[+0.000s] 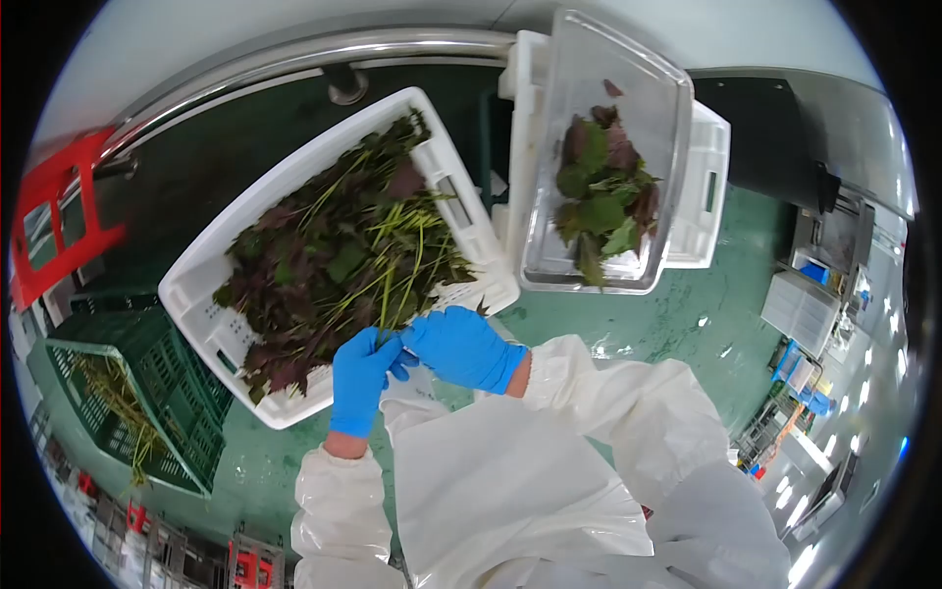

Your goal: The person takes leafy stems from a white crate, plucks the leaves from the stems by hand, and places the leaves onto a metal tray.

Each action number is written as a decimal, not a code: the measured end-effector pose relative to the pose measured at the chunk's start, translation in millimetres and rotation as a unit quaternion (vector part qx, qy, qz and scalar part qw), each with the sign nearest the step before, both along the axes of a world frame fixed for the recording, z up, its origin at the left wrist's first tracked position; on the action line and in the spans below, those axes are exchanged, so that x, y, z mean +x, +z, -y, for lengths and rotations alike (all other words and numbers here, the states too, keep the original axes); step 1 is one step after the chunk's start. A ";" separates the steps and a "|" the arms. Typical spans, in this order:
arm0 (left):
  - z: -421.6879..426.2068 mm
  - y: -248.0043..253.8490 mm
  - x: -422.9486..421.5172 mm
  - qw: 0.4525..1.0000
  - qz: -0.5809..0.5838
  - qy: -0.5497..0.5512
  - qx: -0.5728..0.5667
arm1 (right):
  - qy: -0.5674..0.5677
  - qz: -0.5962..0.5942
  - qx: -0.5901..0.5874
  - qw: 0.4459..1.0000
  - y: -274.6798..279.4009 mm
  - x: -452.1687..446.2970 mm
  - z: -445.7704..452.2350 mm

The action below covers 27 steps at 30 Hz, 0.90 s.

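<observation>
Both my hands wear blue gloves and meet at the near edge of a white crate (265,224). It is full of leafy stems (334,245) with purple-green leaves, like perilla; their pale green ends lie toward the right. My left hand (361,381) is closed in a pinch where a thin stem seems to run up from the fingers. Closed too, my right hand (461,348) has its fingertips against the left ones, and what they hold is hidden. Picked leaves (601,191) lie heaped in a clear plastic tub (549,236) at the right.
Under the clear tub is another white crate (705,187). At the left, a tilted green crate (182,393) holds bare stems (128,407). A metal rail (392,41) runs behind, with a red plastic frame (69,211) at its left end. The green floor (628,329) looks wet.
</observation>
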<state>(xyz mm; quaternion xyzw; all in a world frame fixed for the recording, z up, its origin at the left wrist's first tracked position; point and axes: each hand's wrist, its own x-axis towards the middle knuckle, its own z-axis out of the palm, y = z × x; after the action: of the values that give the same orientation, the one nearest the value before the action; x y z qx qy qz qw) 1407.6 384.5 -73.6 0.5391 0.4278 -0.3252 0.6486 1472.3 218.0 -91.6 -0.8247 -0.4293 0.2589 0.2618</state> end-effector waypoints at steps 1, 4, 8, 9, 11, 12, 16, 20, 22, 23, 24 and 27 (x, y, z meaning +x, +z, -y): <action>7.1 -2.3 1.9 1.000 0.023 0.014 -0.011 | -0.008 -0.009 -0.008 1.000 4.6 2.6 1.1; 25.9 2.6 2.9 0.998 0.037 0.046 0.023 | -0.179 -0.158 -0.014 0.971 21.6 13.5 11.8; 22.9 36.5 18.1 0.987 0.087 0.137 0.019 | -0.357 -0.070 0.024 0.931 30.4 42.6 53.0; 6.2 49.2 19.6 0.989 0.060 0.138 -0.007 | -0.434 -0.065 0.076 0.895 31.3 63.2 62.5; -25.8 76.1 15.6 0.986 0.050 0.120 0.105 | -0.480 0.076 0.039 0.873 37.0 111.1 92.2; -44.0 81.6 0.8 0.965 0.125 0.160 0.166 | -0.493 0.118 0.008 0.862 20.1 131.3 119.0; -185.3 89.9 -96.9 0.831 0.205 0.231 0.463 | -0.452 0.139 -0.141 0.870 -32.6 184.7 196.6; -394.7 116.4 -208.6 0.756 0.090 0.349 0.546 | -0.331 0.193 -0.306 0.871 -38.0 185.6 215.1; -501.4 84.0 -284.4 0.747 0.079 0.380 0.539 | -0.306 0.263 -0.459 0.792 5.2 168.9 150.2; -513.0 75.3 -288.4 0.761 0.045 0.420 0.493 | -0.292 0.295 -0.528 0.741 20.5 160.8 121.9; -522.4 71.1 -289.5 0.770 0.009 0.457 0.445 | -0.256 0.353 -0.516 0.737 17.3 156.1 114.7; -534.8 48.2 -296.0 0.799 -0.097 0.373 0.463 | -0.145 0.458 -0.423 0.769 14.6 135.9 69.1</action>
<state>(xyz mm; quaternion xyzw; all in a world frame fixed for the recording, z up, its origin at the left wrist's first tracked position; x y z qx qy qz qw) 1111.6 919.2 -25.4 0.5397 0.7557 0.1278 0.3484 1608.3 148.9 -77.0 -0.9252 -0.2209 -0.0348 -0.3067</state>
